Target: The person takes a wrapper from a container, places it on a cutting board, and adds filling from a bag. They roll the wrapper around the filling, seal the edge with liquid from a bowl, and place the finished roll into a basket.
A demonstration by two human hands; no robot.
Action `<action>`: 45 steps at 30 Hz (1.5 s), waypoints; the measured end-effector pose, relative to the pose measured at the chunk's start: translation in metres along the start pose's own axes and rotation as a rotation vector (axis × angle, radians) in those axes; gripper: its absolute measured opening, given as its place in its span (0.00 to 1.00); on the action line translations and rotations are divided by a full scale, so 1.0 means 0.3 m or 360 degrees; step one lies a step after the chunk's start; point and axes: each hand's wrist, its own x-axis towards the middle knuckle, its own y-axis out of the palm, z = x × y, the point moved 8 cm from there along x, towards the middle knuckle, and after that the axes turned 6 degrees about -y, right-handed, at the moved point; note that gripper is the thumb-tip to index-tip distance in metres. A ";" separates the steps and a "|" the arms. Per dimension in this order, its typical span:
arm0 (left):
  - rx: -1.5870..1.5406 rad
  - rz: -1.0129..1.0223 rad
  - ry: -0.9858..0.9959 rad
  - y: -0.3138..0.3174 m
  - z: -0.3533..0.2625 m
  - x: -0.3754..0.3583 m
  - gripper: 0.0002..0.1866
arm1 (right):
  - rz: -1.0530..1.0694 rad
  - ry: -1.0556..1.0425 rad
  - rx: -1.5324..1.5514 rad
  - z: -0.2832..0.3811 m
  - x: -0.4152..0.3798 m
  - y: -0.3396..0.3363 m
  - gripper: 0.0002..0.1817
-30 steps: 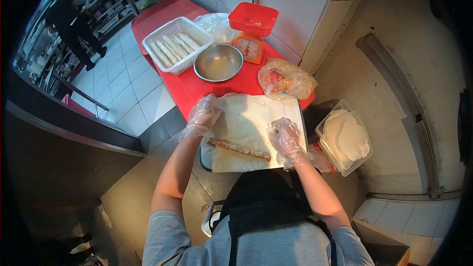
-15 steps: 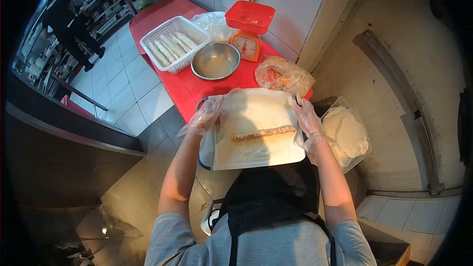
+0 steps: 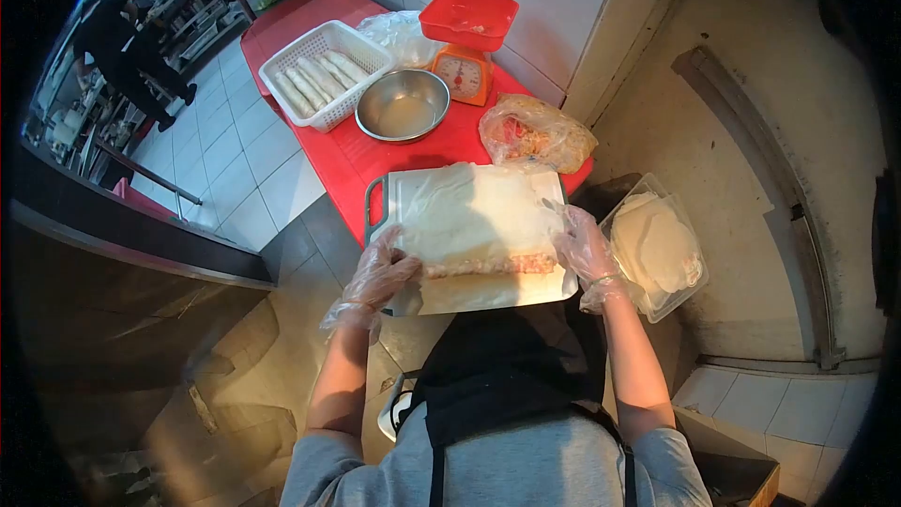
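Observation:
A pale sheet of wrapper (image 3: 469, 207) lies over a white cutting board (image 3: 404, 300), with a long strip of minced filling (image 3: 488, 266) across its near part. My left hand (image 3: 377, 272), in a clear plastic glove, is at the strip's left end, fingers apart and pointing inward. My right hand (image 3: 584, 249), gloved too, rests at the wrapper's right edge beside the strip's other end, its fingers stretched out. Neither hand visibly grips anything. The undersides of the fingers are hidden.
On the red table (image 3: 328, 169) stand a white basket (image 3: 328, 122) of pale rolls, a metal bowl (image 3: 404, 105), an orange scale (image 3: 462, 73) and a bag of filling (image 3: 535, 131). A tub (image 3: 657, 253) of wrappers sits right. Another person (image 3: 127, 56) stands far left.
Both hands have come down from the board's upper corners to the ends of the filling strip. The board's grey left handle is now uncovered.

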 end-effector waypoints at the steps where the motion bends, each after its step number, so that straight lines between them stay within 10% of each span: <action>1: 0.0281 -0.0193 0.0291 -0.020 -0.032 -0.013 0.39 | -0.0103 0.0007 -0.0017 0.007 -0.010 -0.017 0.23; 6: 0.1080 -0.0650 0.1370 0.080 -0.275 -0.178 0.39 | 0.0119 -0.0956 -0.0789 0.309 -0.059 0.003 0.27; 10: 0.1156 -0.0198 0.1461 0.223 -0.224 -0.183 0.27 | 0.0642 -0.1078 -0.0922 0.274 -0.122 0.173 0.25; 16: 0.0888 -0.0244 0.1419 0.135 -0.131 -0.095 0.17 | 0.0580 -0.1098 -0.0843 0.176 -0.078 0.206 0.19; 29: 0.0950 -0.0059 0.1415 0.056 -0.087 -0.084 0.20 | 0.0579 -0.1219 -0.1006 0.253 -0.261 0.248 0.34; 37: 0.0998 -0.0514 0.1547 0.051 -0.192 -0.240 0.25 | 0.0481 -0.1424 -0.0984 0.197 -0.247 0.282 0.16; 45: 0.0497 0.0593 0.1527 0.298 -0.041 -0.369 0.20 | 0.0514 -0.1282 -0.0837 0.273 -0.242 0.284 0.12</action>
